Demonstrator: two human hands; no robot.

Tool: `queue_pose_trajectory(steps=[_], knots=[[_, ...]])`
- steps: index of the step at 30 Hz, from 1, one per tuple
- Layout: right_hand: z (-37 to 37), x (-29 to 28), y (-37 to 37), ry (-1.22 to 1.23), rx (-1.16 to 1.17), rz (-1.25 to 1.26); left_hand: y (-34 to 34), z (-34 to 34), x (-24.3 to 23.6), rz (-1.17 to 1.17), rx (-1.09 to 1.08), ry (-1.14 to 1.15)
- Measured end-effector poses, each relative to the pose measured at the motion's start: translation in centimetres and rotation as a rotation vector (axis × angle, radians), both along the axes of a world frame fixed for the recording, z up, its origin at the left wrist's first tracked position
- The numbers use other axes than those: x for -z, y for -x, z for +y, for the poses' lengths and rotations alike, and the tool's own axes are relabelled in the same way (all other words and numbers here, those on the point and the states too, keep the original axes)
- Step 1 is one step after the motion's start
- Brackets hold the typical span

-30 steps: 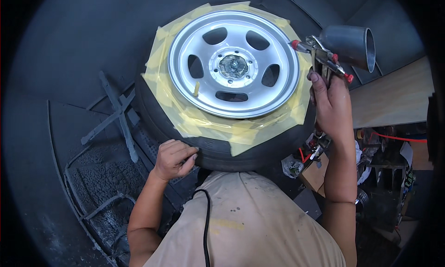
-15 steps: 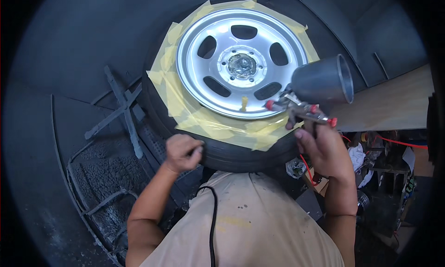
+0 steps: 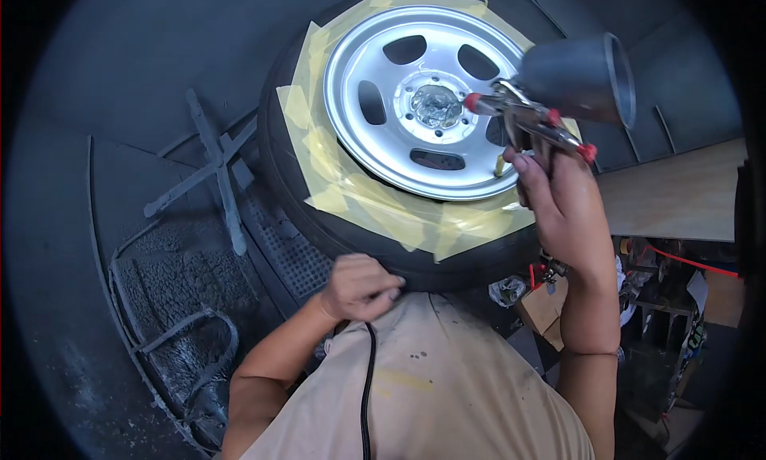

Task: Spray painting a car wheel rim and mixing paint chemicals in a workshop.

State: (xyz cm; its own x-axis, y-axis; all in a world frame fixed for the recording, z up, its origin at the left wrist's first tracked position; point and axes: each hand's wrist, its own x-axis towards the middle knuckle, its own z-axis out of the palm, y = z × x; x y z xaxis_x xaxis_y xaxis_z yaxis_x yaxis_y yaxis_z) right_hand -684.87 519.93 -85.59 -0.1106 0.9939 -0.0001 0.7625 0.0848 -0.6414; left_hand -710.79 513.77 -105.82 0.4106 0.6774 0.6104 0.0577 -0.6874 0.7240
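Note:
A silver wheel rim [image 3: 391, 149] with slotted holes sits in a black tyre [image 3: 283, 173]. Yellow masking tape [image 3: 343, 190] covers the tyre's sidewall around the rim, and crumpled silvery material [image 3: 437, 107] fills the hub. Yellow tape also wraps the valve stem [image 3: 499, 165]. Above the rim's right side, my right hand [image 3: 563, 197] is closed round the handle of a spray gun [image 3: 531, 113]; its grey cup [image 3: 576, 78] points right and its red-ringed nozzle points left over the hub. My left hand [image 3: 361, 288], fingers curled, grips the tyre's near edge.
A grey-coated cross-shaped stand [image 3: 214, 169] is at left, above a rough dark mat [image 3: 187, 268] and a loop of hose. A wooden board [image 3: 670, 193] lies at right. Below it are a red hose [image 3: 694, 263], a cardboard box [image 3: 546, 308] and clutter. A black cord [image 3: 370, 380] hangs down my shirt.
The wheel has turned counterclockwise, its taped valve stem swinging right. My left hand has moved right along the tyre's near edge. My right hand has raised the spray gun.

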Motion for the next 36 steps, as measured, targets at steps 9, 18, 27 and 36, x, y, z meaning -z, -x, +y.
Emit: queue_pose_trajectory(steps=[9,18,27,36], knots=[[3.5,3.7,6.4,0.176,-0.102,-0.086,11.9,11.3,4.9,0.297,-0.231,-0.216],[13.1,9.8,15.7,-0.074,-0.243,-0.119,10.2,12.7,10.0,-0.042,0.183,-0.035],[24.9,10.9,23.2,-0.267,-0.124,-0.108,21.1,22.8,9.2,0.094,0.050,-0.186],[33.4,13.6,26.9,-0.507,0.097,-0.301,34.2,32.1,13.3,0.387,-0.271,-0.280]])
